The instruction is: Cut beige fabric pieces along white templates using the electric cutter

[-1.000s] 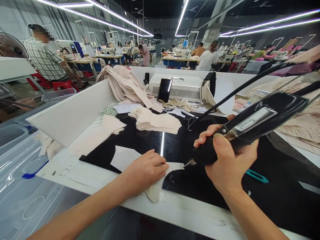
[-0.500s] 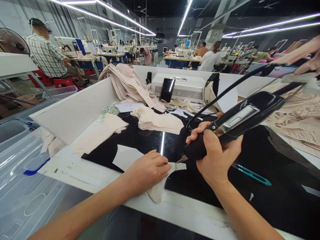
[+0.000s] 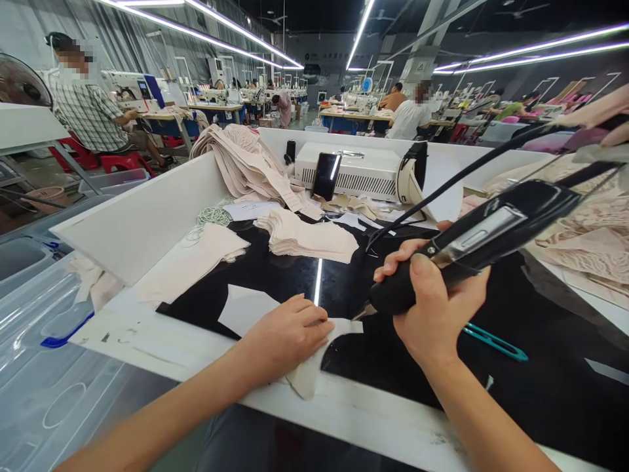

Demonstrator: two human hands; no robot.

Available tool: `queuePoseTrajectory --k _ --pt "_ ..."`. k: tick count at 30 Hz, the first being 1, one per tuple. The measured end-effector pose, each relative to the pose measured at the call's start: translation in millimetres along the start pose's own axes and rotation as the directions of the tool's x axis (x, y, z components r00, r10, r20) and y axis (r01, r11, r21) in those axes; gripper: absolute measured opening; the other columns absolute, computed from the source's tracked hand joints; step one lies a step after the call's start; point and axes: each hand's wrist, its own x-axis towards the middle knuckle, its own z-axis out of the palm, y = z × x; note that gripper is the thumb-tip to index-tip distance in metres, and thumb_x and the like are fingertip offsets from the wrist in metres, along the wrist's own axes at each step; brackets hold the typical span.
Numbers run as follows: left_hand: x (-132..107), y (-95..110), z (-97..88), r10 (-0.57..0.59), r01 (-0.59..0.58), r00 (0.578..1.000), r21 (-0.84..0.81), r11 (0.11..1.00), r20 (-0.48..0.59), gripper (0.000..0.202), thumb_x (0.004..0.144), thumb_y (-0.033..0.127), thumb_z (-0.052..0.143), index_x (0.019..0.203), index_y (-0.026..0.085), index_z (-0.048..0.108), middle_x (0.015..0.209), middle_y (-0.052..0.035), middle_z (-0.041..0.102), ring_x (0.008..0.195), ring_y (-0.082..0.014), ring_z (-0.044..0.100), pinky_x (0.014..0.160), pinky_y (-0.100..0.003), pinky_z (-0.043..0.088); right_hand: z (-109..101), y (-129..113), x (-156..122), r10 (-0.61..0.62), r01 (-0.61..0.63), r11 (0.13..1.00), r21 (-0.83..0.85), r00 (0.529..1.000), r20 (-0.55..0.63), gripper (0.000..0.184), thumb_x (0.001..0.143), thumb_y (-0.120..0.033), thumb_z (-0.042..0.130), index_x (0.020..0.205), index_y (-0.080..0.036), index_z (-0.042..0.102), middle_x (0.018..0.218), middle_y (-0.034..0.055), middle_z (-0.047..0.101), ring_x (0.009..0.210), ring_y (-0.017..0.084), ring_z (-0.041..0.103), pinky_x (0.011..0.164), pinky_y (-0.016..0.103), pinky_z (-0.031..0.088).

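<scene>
My left hand (image 3: 289, 331) presses down on a pale curved fabric piece (image 3: 308, 377) near the table's front edge. Its fingers are close together and bent, with the tips and thumb partly hidden. A white pointed section (image 3: 246, 309) shows beyond this hand; a narrow strip (image 3: 348, 325) extends right from under the fingers. My right hand (image 3: 435, 305) is closed around a black corded electric cutting tool (image 3: 472, 242). The tool tilts down to the left, its thin metal tip (image 3: 363, 311) at the strip's upper edge. Right of that wrist lie turquoise thread snips (image 3: 496, 342).
Stacked cream fabric pieces (image 3: 309, 237) lie beyond my hands on the black work surface (image 3: 275, 269). Behind them stand a phone (image 3: 327, 176) and a white vented box (image 3: 373, 169). The tool's cord (image 3: 457, 177) arcs across the right side. Several people work at sewing tables farther back.
My right hand and the cutting tool have shifted right, the tip moving along the strip toward its right end. My left hand stays on the fabric. The whole view has moved slightly.
</scene>
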Motion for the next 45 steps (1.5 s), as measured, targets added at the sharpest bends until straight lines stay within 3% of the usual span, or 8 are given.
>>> queuePoseTrajectory --k 8,20,26,35,38,40,42,45 --pt "0.9 -1.1 -2.5 -0.007 0.007 1.0 -0.029 1.0 0.017 0.022 0.124 0.018 0.055 0.121 0.015 0.077 0.117 -0.007 0.079 0.107 -0.0213 0.077 0.109 -0.042 0.064 4.2 -13.8 -6.0 0.037 -0.036 0.999 0.029 0.999 -0.024 0.047 0.086 -0.041 0.099 0.114 -0.029 0.064 0.087 -0.007 0.071 0.061 0.015 0.066 0.052 0.027 0.06" --pt "0.4 -3.1 -1.4 0.012 -0.012 1.0 -0.017 1.0 -0.003 0.024 0.124 0.018 0.053 0.12 0.015 0.077 0.116 -0.0076 0.08 0.104 -0.022 0.076 0.105 -0.041 0.064 5.5 -11.8 -16.4 0.028 -0.032 0.999 0.043 0.996 0.085 0.038 0.095 -0.034 0.096 0.116 -0.029 0.065 0.09 -0.0065 0.075 0.062 0.015 0.071 0.055 0.028 0.065" --pt "-0.5 -1.6 -2.7 -0.001 0.001 1.0 -0.029 1.0 0.003 0.03 0.126 0.019 0.048 0.118 0.016 0.077 0.117 -0.0077 0.08 0.105 -0.021 0.077 0.106 -0.04 0.064 -1.0 -13.2 -10.0 0.015 -0.015 0.998 0.054 1.0 -0.004 0.041 0.09 -0.036 0.1 0.112 -0.028 0.066 0.088 -0.0064 0.073 0.061 0.014 0.068 0.053 0.026 0.063" --pt "-0.7 -2.1 -2.7 0.012 -0.012 1.0 0.01 1.0 -0.021 0.023 0.125 0.02 0.052 0.12 0.017 0.075 0.117 -0.0073 0.08 0.107 -0.021 0.077 0.113 -0.043 0.065 -3.9 -10.9 -12.5 -0.009 0.009 1.0 -0.005 1.0 0.013 0.042 0.091 -0.037 0.098 0.12 -0.029 0.068 0.089 -0.0061 0.074 0.061 0.015 0.068 0.054 0.029 0.062" --pt "-7.7 6.4 -5.5 -0.039 0.045 0.997 0.078 0.996 -0.072 0.024 0.119 0.009 0.052 0.134 0.014 0.069 0.123 -0.0118 0.079 0.113 -0.0244 0.078 0.106 -0.042 0.069 -4.3 -12.8 -14.9 -0.003 0.004 1.0 -0.018 1.0 0.021 0.041 0.092 -0.037 0.097 0.12 -0.029 0.068 0.09 -0.0062 0.074 0.062 0.015 0.068 0.055 0.029 0.063" --pt "-13.3 13.7 -7.9 -0.121 0.125 0.991 0.094 0.988 -0.051 0.04 0.108 -0.004 0.049 0.142 0.014 0.064 0.127 -0.014 0.078 0.114 -0.0258 0.078 0.096 -0.038 0.07 -4.8 -15.5 -17.9 -0.001 0.001 1.0 -0.027 1.0 0.013 0.042 0.093 -0.036 0.098 0.12 -0.029 0.067 0.09 -0.0063 0.074 0.063 0.015 0.069 0.057 0.03 0.064" --pt "-17.3 19.2 -9.6 -0.202 0.199 0.979 0.08 0.977 0.025 0.052 0.097 -0.011 0.048 0.139 0.016 0.061 0.129 -0.0136 0.077 0.112 -0.0262 0.078 0.091 -0.037 0.071 -4.5 -18.9 -21.9 -0.001 0.001 0.999 -0.043 1.0 -0.001 0.045 0.092 -0.036 0.1 0.122 -0.029 0.067 0.091 -0.0062 0.075 0.065 0.015 0.07 0.059 0.03 0.064" --pt "-18.5 20.8 -10.3 -0.26 0.255 0.958 0.053 0.966 0.12 0.051 0.089 -0.012 0.05 0.127 0.02 0.061 0.125 -0.0108 0.077 0.11 -0.0265 0.078 0.088 -0.036 0.071 -2.2 -24.7 -28.5 0.004 -0.007 0.997 -0.073 0.999 -0.035 0.052 0.091 -0.04 0.104 0.126 -0.029 0.067 0.09 -0.0054 0.076 0.065 0.016 0.07 0.059 0.031 0.064"
